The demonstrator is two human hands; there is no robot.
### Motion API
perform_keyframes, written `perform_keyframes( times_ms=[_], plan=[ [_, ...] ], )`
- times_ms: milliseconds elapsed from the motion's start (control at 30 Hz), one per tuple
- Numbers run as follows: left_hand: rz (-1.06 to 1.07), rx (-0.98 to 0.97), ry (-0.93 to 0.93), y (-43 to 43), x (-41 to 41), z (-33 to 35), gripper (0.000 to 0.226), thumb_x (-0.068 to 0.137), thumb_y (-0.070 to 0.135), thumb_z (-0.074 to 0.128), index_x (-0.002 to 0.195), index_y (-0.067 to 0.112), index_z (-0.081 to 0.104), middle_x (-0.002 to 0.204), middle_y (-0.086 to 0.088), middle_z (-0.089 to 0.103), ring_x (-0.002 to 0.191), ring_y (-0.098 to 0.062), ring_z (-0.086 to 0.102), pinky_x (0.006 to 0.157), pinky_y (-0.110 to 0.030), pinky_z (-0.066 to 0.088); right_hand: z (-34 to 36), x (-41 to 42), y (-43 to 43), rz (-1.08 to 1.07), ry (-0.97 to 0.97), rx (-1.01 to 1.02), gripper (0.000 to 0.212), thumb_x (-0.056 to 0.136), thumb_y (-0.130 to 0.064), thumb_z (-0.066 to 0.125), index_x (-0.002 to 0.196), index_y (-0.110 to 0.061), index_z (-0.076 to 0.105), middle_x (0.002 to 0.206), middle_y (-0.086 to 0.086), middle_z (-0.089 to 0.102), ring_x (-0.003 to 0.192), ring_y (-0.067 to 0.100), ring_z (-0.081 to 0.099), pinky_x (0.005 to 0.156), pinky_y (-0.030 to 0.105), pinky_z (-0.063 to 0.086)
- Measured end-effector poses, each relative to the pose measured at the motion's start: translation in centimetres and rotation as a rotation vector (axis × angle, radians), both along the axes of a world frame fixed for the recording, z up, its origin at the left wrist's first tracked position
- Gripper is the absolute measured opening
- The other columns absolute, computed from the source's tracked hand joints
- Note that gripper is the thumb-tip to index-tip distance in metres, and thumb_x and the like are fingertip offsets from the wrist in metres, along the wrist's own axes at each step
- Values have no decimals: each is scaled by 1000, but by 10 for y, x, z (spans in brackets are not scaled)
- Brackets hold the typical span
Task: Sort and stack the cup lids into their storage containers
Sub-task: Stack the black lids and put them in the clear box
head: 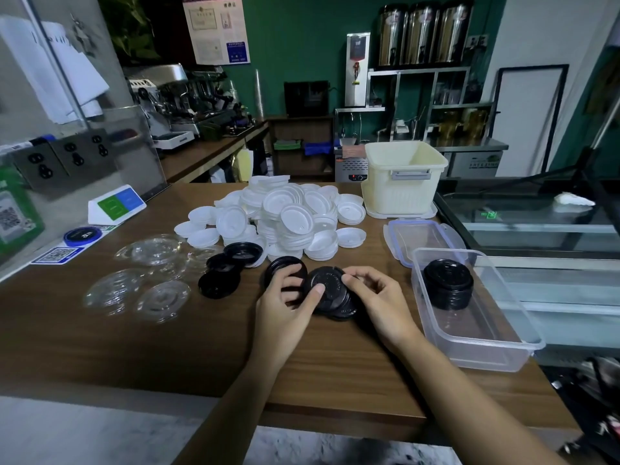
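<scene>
Café counter of dark wood [134, 347], with a green wall, an espresso machine [174, 95] at upper left and steel urns [422, 31] at upper right. At lower centre of the frame, left hand [285, 307] and right hand [379, 297] closed together on a short stack of black lids [327, 292], low over the counter. Left thumb pressed flat on the top lid, left fingers curled past its far edge onto a single black lid [285, 265] just behind. Right fingers curled round the stack's right-hand rim, right thumb hidden. At right of the frame, a clear rectangular container [503, 350] near the counter's edge, already holding one neat black stack [448, 285] at its far end, with the rest of its floor bare. Just beyond it, the container's clip-on cover [419, 236] lying flat. Further back, a cream bin [402, 182], contents not visible from here. By all appearances an early stage of the job: black lids partly gathered, with three loose black lids [228, 266] left of centre yet to be collected. Heaped white lids [288, 219] at centre, untouched and unsorted, by far the largest share. Clear lids [151, 273] scattered at left, likewise waiting, with no container of their own in sight. Likely next: squaring up the held stack and setting it into the clear container.
</scene>
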State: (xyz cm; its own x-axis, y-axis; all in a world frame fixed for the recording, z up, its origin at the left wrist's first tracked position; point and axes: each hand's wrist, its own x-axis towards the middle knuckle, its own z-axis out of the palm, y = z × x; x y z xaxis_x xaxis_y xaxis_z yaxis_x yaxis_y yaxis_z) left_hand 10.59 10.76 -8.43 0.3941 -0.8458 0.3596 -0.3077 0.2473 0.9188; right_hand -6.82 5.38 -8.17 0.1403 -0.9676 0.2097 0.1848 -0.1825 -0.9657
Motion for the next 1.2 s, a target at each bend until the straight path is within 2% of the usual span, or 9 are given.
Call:
perform_keyframes(
  times_ms=[100,167,267,400,500,700,967,1067,1200],
  plan=[
    [-39,13,59,0,-1,-2,44,81,25,87,119,32,66,99,1,70,85,-18,73,76,-41,64,0,0,0,-10,-19,18,10,95,-9,74,104,-11,77,94,1,79,88,7,69,83,20,53],
    [-49,5,119,1,0,-1,42,82,21,87,116,30,66,103,3,72,89,-19,74,80,-46,64,0,1,1,3,-12,23,10,95,-10,74,104,-11,78,97,4,79,91,9,69,87,23,53],
    [-89,-44,113,5,0,3,34,88,7,80,114,24,68,112,8,76,108,-8,71,95,-36,59,1,0,4,50,-31,42,15,94,-14,76,108,-9,77,103,6,79,97,13,71,92,27,53],
    [-170,-107,-144,9,-2,4,38,95,-1,67,125,23,68,122,17,72,120,-4,66,101,-28,53,2,-1,7,152,17,-1,19,92,-9,76,111,-4,76,108,15,78,99,17,72,94,29,57],
    [-173,-96,-163,5,-2,1,43,97,0,64,134,22,64,128,13,69,124,-3,63,104,-21,50,2,-1,6,142,48,-21,18,92,-3,74,111,-4,77,108,15,79,100,17,71,95,30,56],
    [-34,11,-60,2,-1,-3,23,87,25,83,107,28,74,98,11,74,91,-7,72,79,-30,62,2,-1,5,102,3,-11,21,92,0,73,113,-2,75,110,14,78,102,17,72,92,26,58],
    [-53,-97,-119,3,-2,0,22,89,14,81,110,20,80,104,12,74,96,-11,72,82,-34,62,3,-1,6,146,16,-8,24,93,-6,75,117,-5,74,112,14,78,106,19,72,96,28,57],
    [-67,-115,-132,4,-2,1,22,90,14,80,111,19,80,107,13,73,101,-10,72,85,-32,62,4,0,8,179,-5,2,25,95,-5,72,120,-2,72,112,16,78,103,16,72,90,23,56],
    [-105,-48,-44,4,-2,-1,26,90,18,80,113,29,78,111,15,75,102,-8,74,89,-34,62,4,0,8,196,-26,5,28,96,0,68,124,-4,69,109,16,76,100,15,70,88,21,56]
  ],
)
